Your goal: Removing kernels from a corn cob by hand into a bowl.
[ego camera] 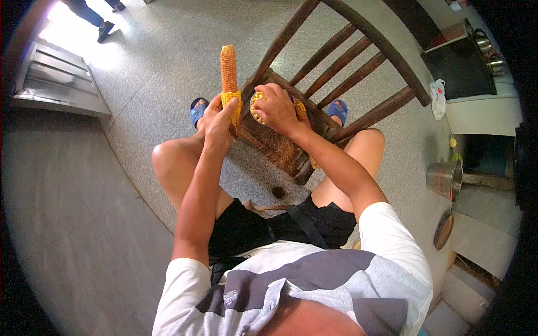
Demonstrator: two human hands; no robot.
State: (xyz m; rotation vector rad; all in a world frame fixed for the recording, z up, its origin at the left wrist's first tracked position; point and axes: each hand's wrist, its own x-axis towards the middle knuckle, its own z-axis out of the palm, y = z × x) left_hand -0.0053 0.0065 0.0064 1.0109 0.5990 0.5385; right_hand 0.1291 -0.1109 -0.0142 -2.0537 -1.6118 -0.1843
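Note:
My left hand (219, 119) grips a corn cob (229, 69) that stands nearly upright. Its upper part is stripped to the orange core, while yellow kernels still cover the lower part by my thumb. Over a round bowl (253, 115) of loose yellow kernels (258, 97) hovers my right hand (276, 108), fingers curled down; whether anything is inside them is hidden. The bowl sits on the seat of a dark wooden chair (269, 140). Beside it, partly behind my right hand, lies more corn (300, 111). Brown corn silk (281, 153) is strewn over the seat's near part.
The chair's slatted back (340, 67) rises beyond the seat to the right. At far right are a metal bucket (443, 179), a round wooden lid or board (443, 230) and a white plastic bag (437, 98). A person's legs (90, 17) show at the upper left.

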